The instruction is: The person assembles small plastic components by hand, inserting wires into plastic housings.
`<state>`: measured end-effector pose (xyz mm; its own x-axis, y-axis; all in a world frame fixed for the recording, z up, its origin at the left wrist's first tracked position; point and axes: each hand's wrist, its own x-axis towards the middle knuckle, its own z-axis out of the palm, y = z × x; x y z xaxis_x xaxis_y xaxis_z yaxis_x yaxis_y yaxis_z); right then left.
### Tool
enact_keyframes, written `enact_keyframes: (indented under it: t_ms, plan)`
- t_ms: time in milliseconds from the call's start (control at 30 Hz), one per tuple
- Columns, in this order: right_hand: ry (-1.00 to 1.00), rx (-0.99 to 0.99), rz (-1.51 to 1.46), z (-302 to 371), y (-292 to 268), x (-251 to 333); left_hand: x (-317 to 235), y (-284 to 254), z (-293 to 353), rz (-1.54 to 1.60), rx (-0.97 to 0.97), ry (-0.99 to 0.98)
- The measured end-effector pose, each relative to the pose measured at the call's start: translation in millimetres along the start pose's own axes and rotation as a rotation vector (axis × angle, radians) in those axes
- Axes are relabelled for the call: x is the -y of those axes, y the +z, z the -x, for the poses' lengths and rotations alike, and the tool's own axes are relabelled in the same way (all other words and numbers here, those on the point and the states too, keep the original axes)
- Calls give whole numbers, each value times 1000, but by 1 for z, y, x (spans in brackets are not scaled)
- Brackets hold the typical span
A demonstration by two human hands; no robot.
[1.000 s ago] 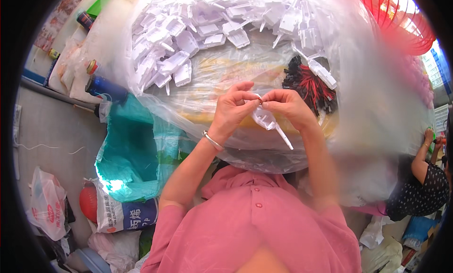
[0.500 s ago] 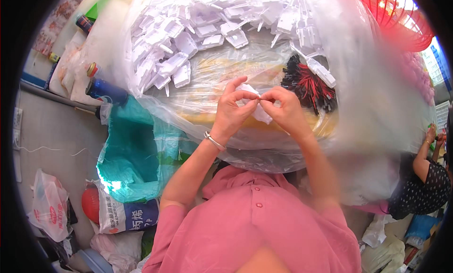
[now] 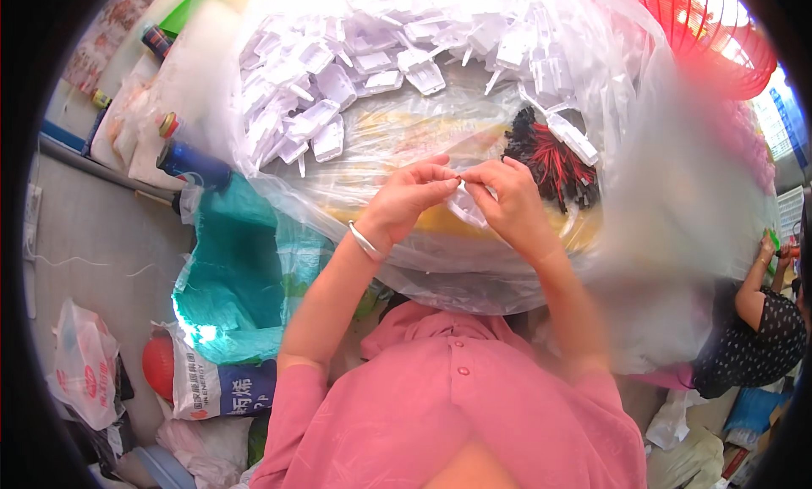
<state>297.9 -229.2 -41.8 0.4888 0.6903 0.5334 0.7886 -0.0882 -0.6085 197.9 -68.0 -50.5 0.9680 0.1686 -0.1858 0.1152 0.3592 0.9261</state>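
My left hand (image 3: 406, 199) and my right hand (image 3: 513, 203) meet fingertip to fingertip above the plastic-covered work surface (image 3: 406, 129). Both are closed in a pinch. A tiny reddish bit shows where the fingertips meet, too small to name. Just below them is a white plastic part (image 3: 467, 208), partly hidden by my fingers; it seems to be in my left hand. Right of my hands lies a bundle of black and red wires (image 3: 550, 157), with a white plastic housing (image 3: 573, 139) resting across it. Many similar white housings (image 3: 317, 117) are heaped behind.
Clear plastic sheeting (image 3: 643, 210) drapes around the surface. At left hang a teal bag (image 3: 228, 277) and a blue bottle (image 3: 193, 163). Bags and a red ball (image 3: 158, 364) lie on the floor. A red mesh basket (image 3: 715, 36) stands far right; another person's arm (image 3: 751, 286) is at the right edge.
My left hand has turned, its raised fingers now folded lower, and its wrist has shifted slightly left. My right hand has tilted inward a little. The fingertips still meet.
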Motion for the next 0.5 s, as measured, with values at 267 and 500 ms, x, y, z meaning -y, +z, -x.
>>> enact_keyframes:
  t_ms: [267, 500]
  plan:
    - [-117, 23, 313, -6, 0, 8, -7, 8, 0, 117, -39, -58]
    - [-133, 21, 398, -10, 9, 3, -7, 12, -2, -834, -294, 384]
